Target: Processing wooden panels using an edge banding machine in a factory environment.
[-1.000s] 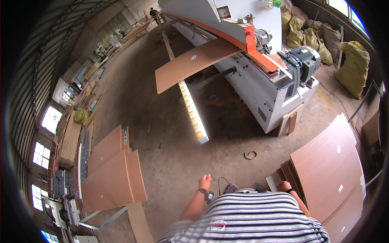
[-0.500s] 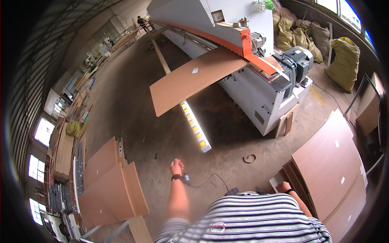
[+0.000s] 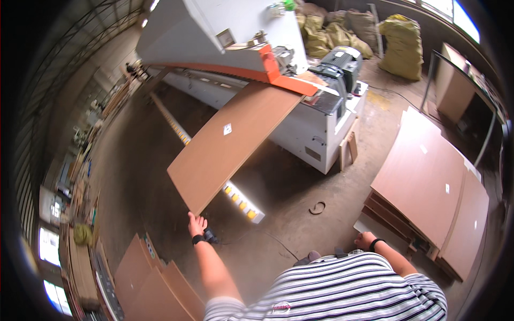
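A flat brown board (image 3: pixel 243 120) juts out of the large white machine (image 3: pixel 305 134), its far end beneath the orange guard (image 3: pixel 214 70). My left hand (image 3: pixel 197 224), with a dark band at the wrist, is right at the board's near corner. Its fingers are apart, and whether they touch the edge is hard to tell. My right hand (image 3: pixel 365 240) hangs low beside the stack of brown boards (image 3: pixel 423 176), fingers curled in and nothing visible in them.
A strip of yellow rollers (image 3: pixel 242 203) runs along the floor beneath the board. More brown boards (image 3: pixel 155 289) lie at the lower left. A dark motor (image 3: pixel 342 64) sits at the machine's end, with yellow sacks (image 3: pixel 401 45) behind. A dark ring (image 3: pixel 317 207) lies on the floor.
The view has turned and come closer to the machine. The board now reaches nearer to me, and my left hand has come up to its corner. My right hand stays low and curled.
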